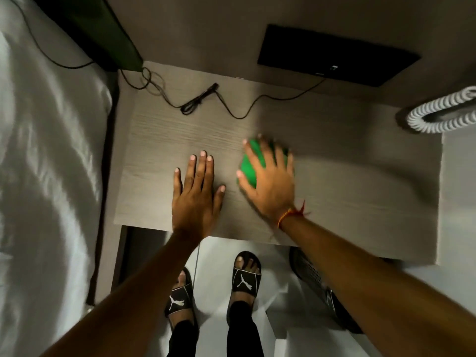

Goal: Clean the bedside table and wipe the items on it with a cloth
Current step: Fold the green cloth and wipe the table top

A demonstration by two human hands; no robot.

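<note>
The bedside table has a pale wood-grain top and fills the middle of the head view. My right hand presses flat on a green cloth near the table's centre, fingers spread over it; the hand looks motion-blurred. My left hand lies flat on the tabletop just left of the cloth, fingers together, holding nothing. A thin black cable with a bundled section lies across the far part of the table.
A white bed runs along the left. A black panel is on the wall behind the table. A white coiled cord sits at the far right. My feet in black slides stand below the table's front edge.
</note>
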